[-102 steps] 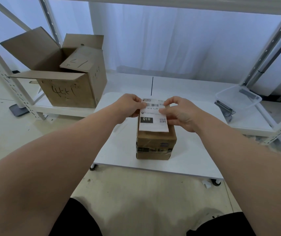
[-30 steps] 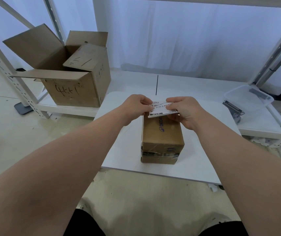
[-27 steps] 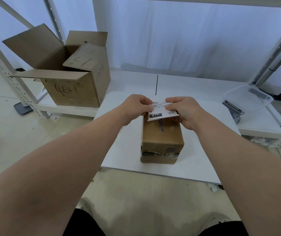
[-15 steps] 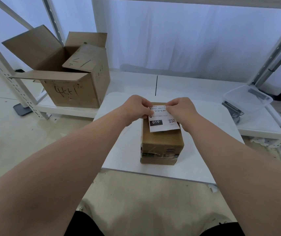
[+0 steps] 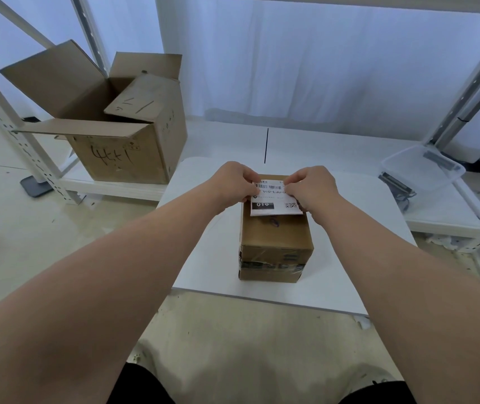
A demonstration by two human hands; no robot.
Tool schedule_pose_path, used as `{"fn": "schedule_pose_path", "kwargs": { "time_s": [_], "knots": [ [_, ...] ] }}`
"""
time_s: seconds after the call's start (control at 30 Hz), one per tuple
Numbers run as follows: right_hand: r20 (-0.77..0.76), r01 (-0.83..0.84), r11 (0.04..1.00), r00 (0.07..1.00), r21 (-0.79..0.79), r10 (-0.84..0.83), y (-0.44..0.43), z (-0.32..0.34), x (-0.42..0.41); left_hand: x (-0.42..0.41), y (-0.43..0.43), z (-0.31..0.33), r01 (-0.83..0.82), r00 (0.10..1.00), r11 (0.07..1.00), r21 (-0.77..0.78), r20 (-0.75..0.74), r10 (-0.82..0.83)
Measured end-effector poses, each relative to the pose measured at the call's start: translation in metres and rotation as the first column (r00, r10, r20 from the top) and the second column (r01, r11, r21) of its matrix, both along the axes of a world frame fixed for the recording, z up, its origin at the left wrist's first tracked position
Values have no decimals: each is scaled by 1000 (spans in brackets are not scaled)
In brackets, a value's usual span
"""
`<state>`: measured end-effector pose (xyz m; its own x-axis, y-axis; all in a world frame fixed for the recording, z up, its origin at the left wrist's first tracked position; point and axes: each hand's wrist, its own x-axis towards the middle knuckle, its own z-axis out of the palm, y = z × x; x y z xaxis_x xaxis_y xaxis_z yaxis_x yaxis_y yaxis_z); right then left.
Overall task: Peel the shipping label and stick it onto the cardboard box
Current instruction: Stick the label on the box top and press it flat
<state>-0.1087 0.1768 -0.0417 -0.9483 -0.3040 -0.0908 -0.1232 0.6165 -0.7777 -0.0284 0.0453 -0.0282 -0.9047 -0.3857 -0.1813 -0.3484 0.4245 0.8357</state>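
Observation:
A small taped cardboard box (image 5: pixel 275 237) stands on a low white table (image 5: pixel 204 258). A white shipping label (image 5: pixel 273 201) with a barcode, a black "010" patch and a QR code lies over the far half of the box's top. My left hand (image 5: pixel 234 183) pinches the label's far left corner. My right hand (image 5: pixel 311 186) pinches its far right corner. Whether the label's near edge touches the cardboard I cannot tell. My fingers hide the label's far corners.
A large open cardboard box (image 5: pixel 116 123) with handwriting stands on the low white shelf (image 5: pixel 335 150) at the back left. A clear plastic tub (image 5: pixel 422 167) sits on the shelf at the right. White rack posts (image 5: pixel 14 135) rise at both sides.
The label was held tilted, edge-on above the box's far end a second ago; both hands have since laid it down flatter over the top, its printed face up.

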Motion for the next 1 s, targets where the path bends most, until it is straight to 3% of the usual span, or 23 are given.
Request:
{"fn": "schedule_pose_path", "kwargs": {
  "time_s": [0.33,1.0],
  "knots": [
    [-9,-6,1000,1000,13,6,-1,-1,-1,-7,1,0,34,999,990,-136,46,-28],
    [-90,-36,999,995,26,38,-1,-1,-2,-7,1,6,37,999,993,-109,30,-34]
  ]
}}
